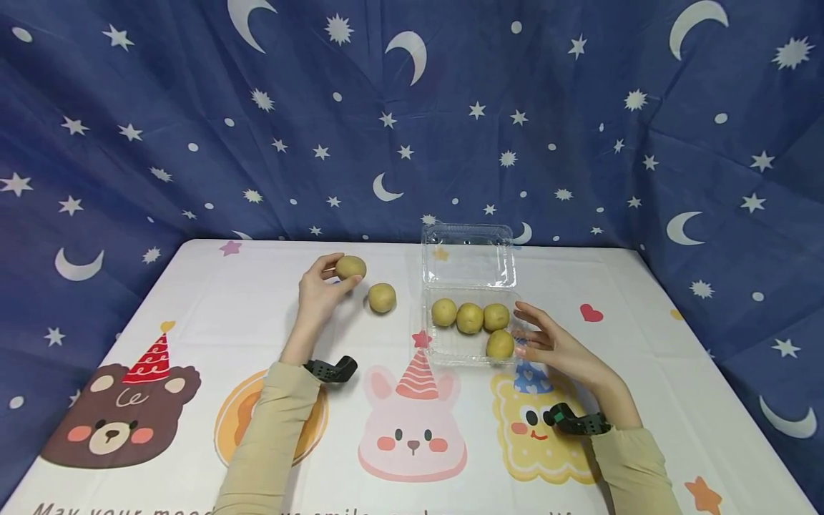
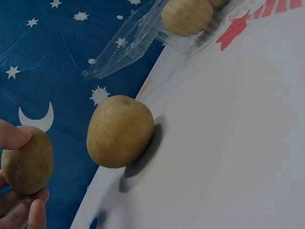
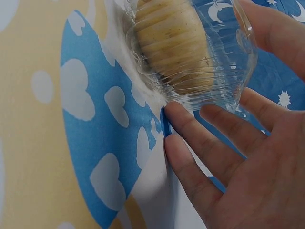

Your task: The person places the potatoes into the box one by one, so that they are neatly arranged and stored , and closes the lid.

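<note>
Above the tabletop's far left part, my left hand (image 1: pixel 325 290) grips a potato (image 1: pixel 351 267) between thumb and fingers. Another potato (image 1: pixel 383 298) lies on the table just right of that hand, large in the left wrist view. To the right stands a clear plastic clamshell box (image 1: pixel 460 350) with its lid (image 1: pixel 468 257) tipped back. Three potatoes (image 1: pixel 470 319) sit in a row toward its back, and one more potato (image 1: pixel 501 345) in the front right corner. My right hand (image 1: pixel 560 349) holds the box's right side, thumb near the rim and fingers along the outer wall.
A white cloth (image 1: pixel 360 343) printed with cartoon animals covers the table. Behind it hangs a blue curtain (image 1: pixel 450 143) with moons and stars, close to the raised lid. Each wrist wears a dark camera band (image 1: pixel 331 369).
</note>
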Demonstrator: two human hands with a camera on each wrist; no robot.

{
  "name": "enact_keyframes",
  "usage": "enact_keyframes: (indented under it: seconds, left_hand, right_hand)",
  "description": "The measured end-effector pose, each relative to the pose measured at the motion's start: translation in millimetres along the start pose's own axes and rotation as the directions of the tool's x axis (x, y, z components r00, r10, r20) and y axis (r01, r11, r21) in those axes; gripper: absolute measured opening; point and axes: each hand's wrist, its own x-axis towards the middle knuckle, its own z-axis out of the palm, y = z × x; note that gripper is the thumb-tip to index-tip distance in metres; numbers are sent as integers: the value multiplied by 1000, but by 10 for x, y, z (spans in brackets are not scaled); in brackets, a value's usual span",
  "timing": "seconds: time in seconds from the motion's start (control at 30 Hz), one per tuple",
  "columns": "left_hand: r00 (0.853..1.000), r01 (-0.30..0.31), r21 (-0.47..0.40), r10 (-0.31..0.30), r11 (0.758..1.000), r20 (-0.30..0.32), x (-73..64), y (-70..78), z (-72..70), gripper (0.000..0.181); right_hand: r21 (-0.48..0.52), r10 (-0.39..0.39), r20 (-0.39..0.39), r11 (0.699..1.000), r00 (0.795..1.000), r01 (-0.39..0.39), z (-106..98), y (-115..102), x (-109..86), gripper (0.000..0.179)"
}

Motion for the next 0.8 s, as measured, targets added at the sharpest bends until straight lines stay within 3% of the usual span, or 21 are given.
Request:
enact_keyframes:
  seconds: [0.8]
  left_hand:
    - [995, -53, 24, 51, 998, 83, -172, 211, 291, 55]
  right_hand:
    - [-8, -8, 0, 1000, 1000, 8, 3, -11, -8, 83]
